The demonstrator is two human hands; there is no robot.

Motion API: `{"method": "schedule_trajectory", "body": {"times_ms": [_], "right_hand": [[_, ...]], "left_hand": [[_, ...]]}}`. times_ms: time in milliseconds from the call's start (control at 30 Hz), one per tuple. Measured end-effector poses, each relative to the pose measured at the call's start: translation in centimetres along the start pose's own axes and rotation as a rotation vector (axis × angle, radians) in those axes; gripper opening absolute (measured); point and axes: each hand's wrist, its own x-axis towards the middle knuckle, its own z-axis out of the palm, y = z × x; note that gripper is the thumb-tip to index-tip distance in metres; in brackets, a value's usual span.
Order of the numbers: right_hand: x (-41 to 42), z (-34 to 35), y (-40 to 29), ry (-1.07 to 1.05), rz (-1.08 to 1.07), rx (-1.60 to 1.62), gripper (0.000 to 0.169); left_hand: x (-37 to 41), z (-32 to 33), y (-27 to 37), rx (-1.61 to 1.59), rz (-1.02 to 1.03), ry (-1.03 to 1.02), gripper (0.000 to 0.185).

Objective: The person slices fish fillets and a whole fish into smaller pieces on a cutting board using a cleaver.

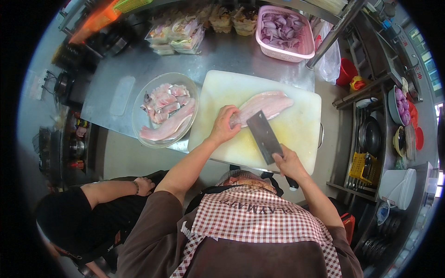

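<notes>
A pale fish fillet (267,104) lies slantwise on a white plastic cutting board (222,83). At the fillet's lower left end, my left hand (225,125) grips it with curled fingers and thumb. My right hand (289,162) is closed round the handle of a cleaver (265,137), whose wide blade points up and left, its tip at the fillet's lower edge. Whether the blade touches the flesh cannot be told. Left of the board stands a clear round bowl (137,118) holding cut fish pieces (166,98) and longer fillets (170,127).
Sliced red onions fill a pink basket (278,54) behind the board. Packed plastic tubs (177,34) stand at the back of the steel table (222,55). A flat clear lid (122,95) lies left of the bowl. A co-worker's forearm (111,193) is close on my left; shelving (379,139) stands at right.
</notes>
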Motion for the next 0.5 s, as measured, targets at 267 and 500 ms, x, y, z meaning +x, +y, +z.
{"method": "schedule_trajectory", "body": {"times_ms": [267,500], "right_hand": [[4.6,0.1,-2.3,0.027,-0.049,0.044,0.032],[7.8,1.4,-2.0,0.037,-0.06,0.096,0.035]], "left_hand": [[0.5,0.4,-0.6,-0.021,0.025,-0.061,0.044],[0.7,0.3,-0.3,0.016,0.047,-0.052,0.039]]}}
